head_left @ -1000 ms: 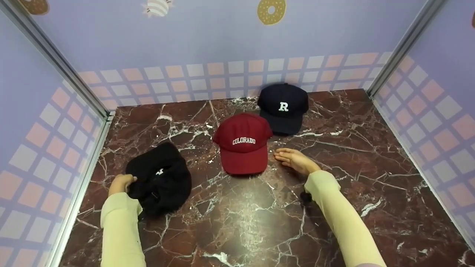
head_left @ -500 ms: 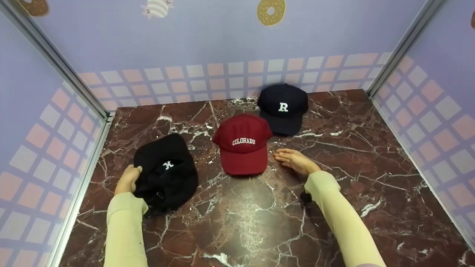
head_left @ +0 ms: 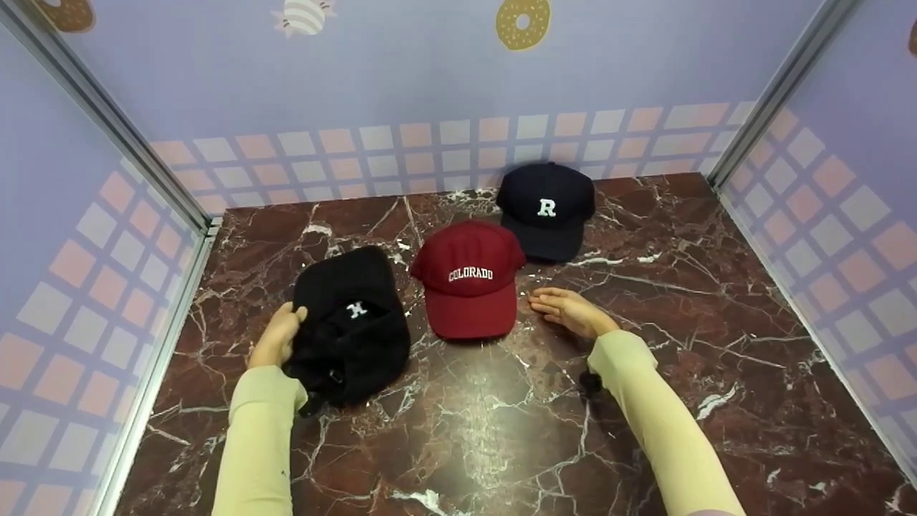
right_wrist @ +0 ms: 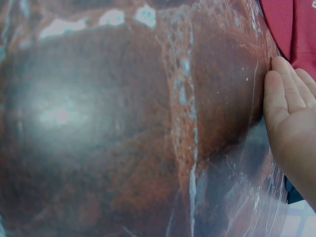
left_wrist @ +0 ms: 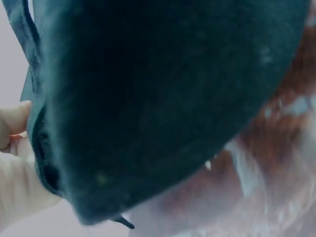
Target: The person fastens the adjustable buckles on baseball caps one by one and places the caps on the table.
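"Black cap first: what has hold of it?"

"Only the left hand, thumb and fingers closed on its edge at nine o'clock. Its brim points between eleven and twelve, and the crown looks slumped."

"So where's the danger?"

"One-sided grip, I'd say. Carried by a single edge, soft cloth could twist or fold further. Whether the far side touches the table, I can't tell."

"And its neighbours?"

"The red cap sits near, between two and three o'clock from the black one. A low swing that way could knock it."

"Would the right hand steady it?"

"Perhaps. It holds nothing, fingers straight, just beside the red cap between three and four o'clock. A careless twitch there could nudge it too."

"And the navy cap?"

"Between one and two from the red; a hard shove might shift both."
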A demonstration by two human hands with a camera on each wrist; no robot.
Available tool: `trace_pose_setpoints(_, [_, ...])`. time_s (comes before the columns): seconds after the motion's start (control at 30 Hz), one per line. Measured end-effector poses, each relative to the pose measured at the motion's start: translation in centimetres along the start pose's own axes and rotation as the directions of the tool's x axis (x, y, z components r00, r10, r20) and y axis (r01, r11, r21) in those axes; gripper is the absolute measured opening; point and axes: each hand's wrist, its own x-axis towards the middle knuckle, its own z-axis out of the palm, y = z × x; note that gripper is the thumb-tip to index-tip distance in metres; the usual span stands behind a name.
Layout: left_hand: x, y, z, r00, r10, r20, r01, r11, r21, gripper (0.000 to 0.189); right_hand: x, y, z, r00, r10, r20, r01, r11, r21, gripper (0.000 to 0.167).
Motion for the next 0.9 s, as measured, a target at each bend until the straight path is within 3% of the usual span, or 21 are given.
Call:
trace_pose_setpoints(0.23, [0.6, 1.3, 2.7, 0.999, 0.049, 0.015, -0.048, 0.995, -0.088, 0.034, -0.1, -0.1, 0.1, 1.000, 0.005, 0.006, -0.005, 1.000, -0.002, 0.049])
trace_pose_setpoints(0.53, [0.6, 3.3, 6.6, 0.993, 0.100, 0.059, -0.094, 0.991, -0.091, 0.035, -0.1, -0.2, 0.1, 1.000, 0.008, 0.008, -0.008, 1.000, -0.007, 0.050])
trace_pose_setpoints(0.9, [0.3, 4.5, 11.2, 0.988, 0.128, 0.090, -0.115, 0.983, -0.142, 0.030, 0.1, -0.1, 0.1, 1.000, 0.002, 0.026, -0.002, 1.000, -0.012, 0.055])
